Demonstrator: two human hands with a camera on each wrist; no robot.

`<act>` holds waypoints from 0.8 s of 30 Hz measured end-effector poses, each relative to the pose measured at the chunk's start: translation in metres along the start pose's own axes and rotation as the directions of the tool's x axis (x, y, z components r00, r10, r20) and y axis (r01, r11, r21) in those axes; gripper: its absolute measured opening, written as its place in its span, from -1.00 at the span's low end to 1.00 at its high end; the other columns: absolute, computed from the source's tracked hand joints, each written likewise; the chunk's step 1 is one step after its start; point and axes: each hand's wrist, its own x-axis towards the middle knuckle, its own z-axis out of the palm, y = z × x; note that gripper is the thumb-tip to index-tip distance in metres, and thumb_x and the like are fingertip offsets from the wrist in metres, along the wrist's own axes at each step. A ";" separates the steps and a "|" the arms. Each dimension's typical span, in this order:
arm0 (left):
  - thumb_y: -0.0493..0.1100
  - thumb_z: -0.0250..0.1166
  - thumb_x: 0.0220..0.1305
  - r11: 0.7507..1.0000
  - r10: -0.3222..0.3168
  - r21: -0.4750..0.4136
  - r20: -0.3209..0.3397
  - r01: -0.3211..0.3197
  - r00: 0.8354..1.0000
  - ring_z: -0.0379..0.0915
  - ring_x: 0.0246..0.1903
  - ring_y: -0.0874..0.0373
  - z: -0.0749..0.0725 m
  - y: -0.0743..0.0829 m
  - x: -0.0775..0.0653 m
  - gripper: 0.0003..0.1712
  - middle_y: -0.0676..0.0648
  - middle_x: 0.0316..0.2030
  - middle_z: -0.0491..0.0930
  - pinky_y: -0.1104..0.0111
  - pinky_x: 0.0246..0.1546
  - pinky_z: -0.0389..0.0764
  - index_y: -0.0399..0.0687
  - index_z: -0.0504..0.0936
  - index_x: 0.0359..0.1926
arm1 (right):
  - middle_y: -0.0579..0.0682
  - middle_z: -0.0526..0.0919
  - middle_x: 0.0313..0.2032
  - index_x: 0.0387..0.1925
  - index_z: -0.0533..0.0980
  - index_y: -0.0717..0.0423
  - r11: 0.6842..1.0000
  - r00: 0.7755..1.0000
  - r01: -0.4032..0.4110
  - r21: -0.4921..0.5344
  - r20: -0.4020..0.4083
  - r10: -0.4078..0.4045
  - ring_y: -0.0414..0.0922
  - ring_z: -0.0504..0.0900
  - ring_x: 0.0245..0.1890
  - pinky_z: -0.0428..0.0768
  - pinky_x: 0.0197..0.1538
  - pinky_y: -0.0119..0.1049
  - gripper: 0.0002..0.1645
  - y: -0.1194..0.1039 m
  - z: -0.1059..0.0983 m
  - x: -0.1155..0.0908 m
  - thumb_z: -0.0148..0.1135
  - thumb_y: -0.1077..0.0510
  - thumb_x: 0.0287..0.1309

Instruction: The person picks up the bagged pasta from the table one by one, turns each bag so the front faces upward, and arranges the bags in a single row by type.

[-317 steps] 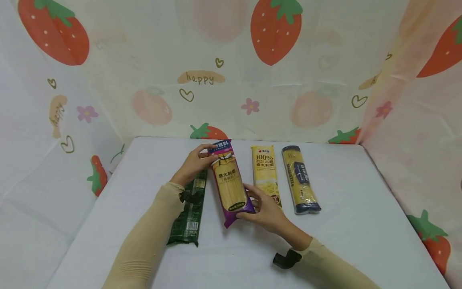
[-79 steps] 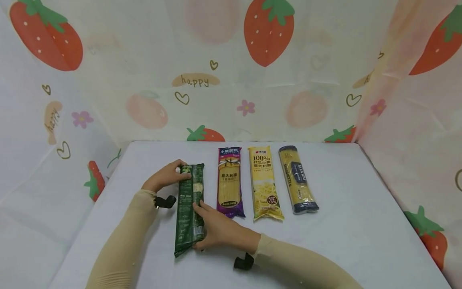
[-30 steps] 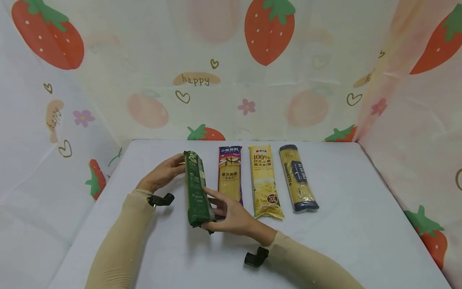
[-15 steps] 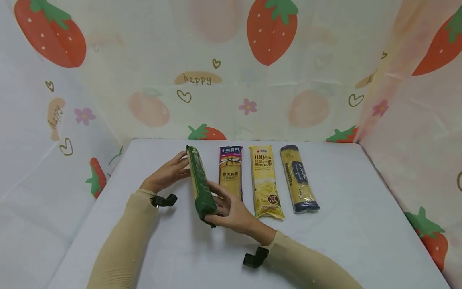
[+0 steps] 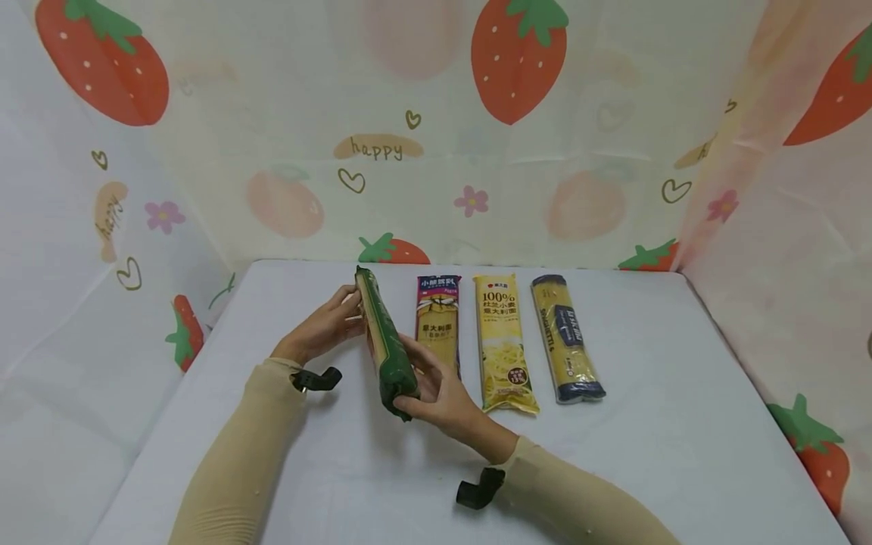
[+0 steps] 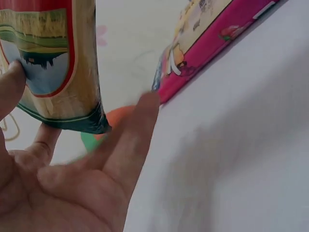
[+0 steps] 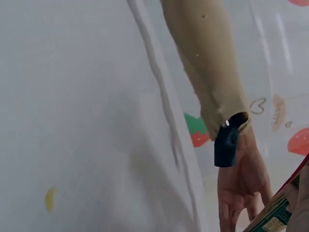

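Note:
A green pack of spaghetti [image 5: 383, 333] is held tilted above the table, turned so that its narrow side faces the head camera. At its far end, my left hand [image 5: 327, 325] pinches it; in the left wrist view the thumb lies on the pack's label [image 6: 46, 77] and a finger shows behind it, while other fingers stretch out. My right hand [image 5: 443, 395] grips the near end, thumb on the near corner. In the right wrist view only a corner of the pack [image 7: 276, 216] shows, with the left hand [image 7: 243, 181] beyond.
To the right lie a purple spaghetti pack [image 5: 437, 322], partly hidden by the right hand, a yellow one [image 5: 500, 341] and a blue-ended one [image 5: 568, 341]. They rest on a white-covered table [image 5: 654, 454], with strawberry-patterned cloth [image 5: 272, 106] behind and at the sides.
Earlier both hands set the purple pack down into the row. Since then the green pack has been lifted off the table, moved right and rolled from its broad face towards its edge.

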 end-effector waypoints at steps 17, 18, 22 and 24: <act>0.07 0.00 0.74 0.996 -0.028 -0.093 -0.112 0.018 0.993 0.65 -0.10 0.14 0.008 -0.002 0.001 -0.71 -0.09 0.01 0.55 0.36 -0.09 0.73 0.19 0.27 0.31 | 0.12 0.20 0.62 0.69 0.18 -0.01 0.956 0.996 -0.068 -0.286 0.029 0.080 0.06 0.47 0.42 0.56 0.39 -0.25 0.14 -0.007 -0.012 0.000 0.62 0.01 0.24; 0.07 0.01 0.74 0.995 -0.029 -0.096 -0.115 0.018 0.993 0.65 -0.09 0.14 0.009 -0.002 0.001 -0.72 -0.10 0.01 0.54 0.36 -0.09 0.73 0.18 0.27 0.30 | 0.14 0.24 0.59 0.69 0.19 -0.02 0.948 0.996 -0.067 -0.311 0.030 0.080 0.07 0.52 0.38 0.58 0.36 -0.24 0.14 -0.009 -0.013 0.000 0.61 0.00 0.24; 0.06 0.03 0.74 0.994 -0.043 -0.104 -0.152 0.027 0.987 0.64 -0.08 0.14 0.010 -0.001 0.002 -0.73 -0.11 0.03 0.51 0.34 -0.09 0.73 0.19 0.27 0.28 | 0.19 0.33 0.53 0.71 0.15 -0.05 0.935 0.998 -0.031 -0.352 0.045 0.050 0.10 0.56 0.35 0.60 0.37 -0.16 0.16 -0.011 -0.017 -0.002 0.62 0.03 0.25; 0.07 0.07 0.72 0.995 -0.050 -0.093 -0.178 0.034 0.983 0.64 -0.07 0.14 0.010 0.001 0.002 -0.70 -0.12 0.06 0.50 0.34 -0.08 0.73 0.19 0.28 0.30 | 0.18 0.35 0.53 0.72 0.12 -0.07 0.932 0.998 -0.010 -0.363 0.052 0.031 0.11 0.52 0.39 0.59 0.38 -0.13 0.19 -0.012 -0.019 -0.002 0.62 0.07 0.24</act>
